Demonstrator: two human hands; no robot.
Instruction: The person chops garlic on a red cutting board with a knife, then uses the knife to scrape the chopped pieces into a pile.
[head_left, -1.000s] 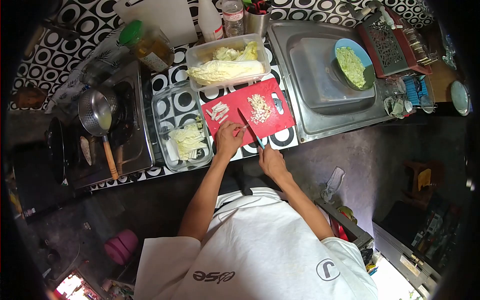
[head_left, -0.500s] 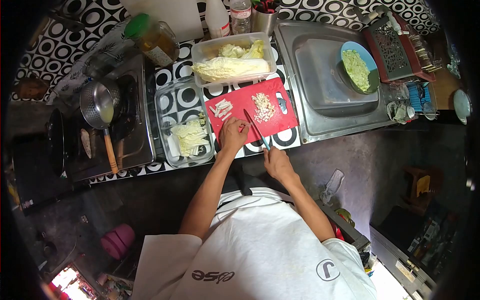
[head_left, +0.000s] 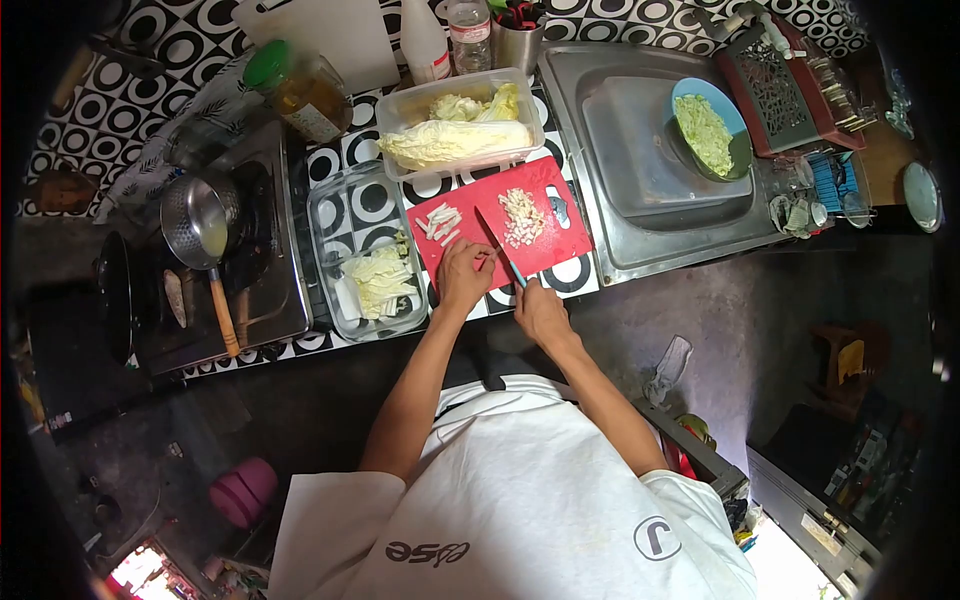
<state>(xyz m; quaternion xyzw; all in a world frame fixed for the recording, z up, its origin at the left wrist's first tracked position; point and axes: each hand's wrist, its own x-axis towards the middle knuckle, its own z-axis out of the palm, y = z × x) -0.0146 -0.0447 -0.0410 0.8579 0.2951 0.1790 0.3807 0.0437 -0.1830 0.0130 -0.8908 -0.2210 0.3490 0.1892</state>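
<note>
A red cutting board lies on the counter. My right hand is closed around the blue handle of a knife, whose dark blade points away from me across the board. Beside the blade, my left hand has its fingers bent together on a small pale cabbage stalk piece, mostly hidden under the fingertips. To the blade's right sits a pile of diced pale pieces. White cabbage strips lie on the board's left, beyond my left hand.
Left of the board is a clear container with cabbage leaves; behind it, another tub holds cabbage. A saucepan stands on the stove at left. In the sink, a blue bowl holds shredded greens. Bottles and a green-lidded jar line the back.
The knife and my right hand have moved left, closer to my left hand's fingertips. My left hand stays at about the same place on the board. The view has shifted slightly.
</note>
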